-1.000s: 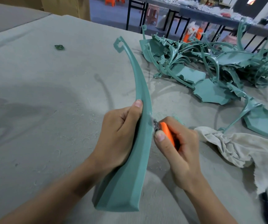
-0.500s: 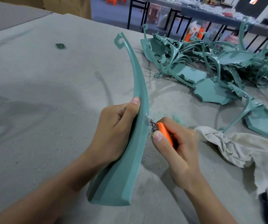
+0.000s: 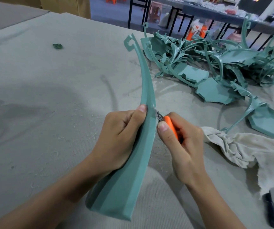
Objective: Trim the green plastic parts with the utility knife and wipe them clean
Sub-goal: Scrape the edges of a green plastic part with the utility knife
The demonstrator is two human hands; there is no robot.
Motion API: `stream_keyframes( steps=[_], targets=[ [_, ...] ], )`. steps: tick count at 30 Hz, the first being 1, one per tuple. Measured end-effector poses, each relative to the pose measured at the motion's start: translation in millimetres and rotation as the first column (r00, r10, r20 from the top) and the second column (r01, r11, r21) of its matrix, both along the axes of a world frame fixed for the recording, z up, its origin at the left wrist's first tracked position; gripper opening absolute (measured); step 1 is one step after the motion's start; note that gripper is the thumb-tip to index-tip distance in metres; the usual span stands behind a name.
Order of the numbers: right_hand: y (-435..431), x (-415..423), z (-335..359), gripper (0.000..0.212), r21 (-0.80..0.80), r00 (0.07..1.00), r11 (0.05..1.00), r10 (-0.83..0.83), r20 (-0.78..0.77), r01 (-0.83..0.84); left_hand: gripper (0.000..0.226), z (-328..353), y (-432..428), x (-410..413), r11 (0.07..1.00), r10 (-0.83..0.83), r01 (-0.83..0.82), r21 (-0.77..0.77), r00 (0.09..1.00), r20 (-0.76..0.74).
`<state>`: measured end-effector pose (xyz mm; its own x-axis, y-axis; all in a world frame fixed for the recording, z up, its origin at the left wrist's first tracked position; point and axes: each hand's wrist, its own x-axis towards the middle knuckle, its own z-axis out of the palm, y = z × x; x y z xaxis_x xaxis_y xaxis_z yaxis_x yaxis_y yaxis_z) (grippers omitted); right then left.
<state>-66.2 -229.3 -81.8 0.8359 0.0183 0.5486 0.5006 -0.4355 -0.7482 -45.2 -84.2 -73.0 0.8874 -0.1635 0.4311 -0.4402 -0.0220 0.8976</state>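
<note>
near the middle of the table [image 3: 50,129], the left hand [image 3: 121,138] wraps a long curved green part [image 3: 126,187], thumb along its edge, holding it raised and steady, probably so the right edge faces the blade. the right hand [image 3: 182,149] grips an orange knife [image 3: 170,128], its tip at that edge. a cloth [image 3: 248,151] lies just right, likely ready for wiping. a pile [image 3: 204,63] of parts sits far right.

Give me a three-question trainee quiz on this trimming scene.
1. True or false: the left hand holds the knife.
2. The cloth lies: A) in the left hand; B) on the table, right of the right hand; C) round the knife.
3. Fill in: the knife meets the part at its ___ edge.
Key: 1 false; 2 B; 3 right.
</note>
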Motion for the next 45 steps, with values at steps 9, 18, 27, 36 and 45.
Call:
stream_keyframes(
  steps=[9, 18, 27, 36, 45],
  targets=[
    [-12.5, 12.5, 2.5, 0.049, 0.054, 0.997, 0.996, -0.072, -0.029, 0.074, 0.059, -1.0, -2.7, -9.4, 0.98, -0.188, 0.191, 0.051, 0.981, -0.043],
    [-29.4, 20.8, 8.6, 0.052, 0.09, 0.991, 0.987, -0.129, -0.037, 0.131, 0.05, -1.8, 1.5, -7.8, 0.922, -0.336, 0.354, 0.157, 0.933, -0.131],
    [-50.0, 24.2, 18.3, 0.056, 0.126, 0.968, 0.96, -0.25, -0.01, 0.249, 0.054, -8.5, 3.3, -9.7, 0.817, -0.491, 0.505, 0.278, 0.863, -0.122],
    [-76.5, 26.8, 15.2, 0.056, 0.076, 0.905, 0.923, -0.351, -0.24, 0.378, 0.052, -7.9, 9.7, 3.0, 0.829, -0.184, 0.114, 0.547, 0.98, 0.076],
    [-82.5, 21.5, 0.3, 0.051, -0.723, 0.745, 0.624, -0.625, -0.234, 0.297, 0.052, -8.2, 22.9, 22.6, 0.737, 0.242, -0.302, 0.604, 0.953, 0.182]
  ],
)
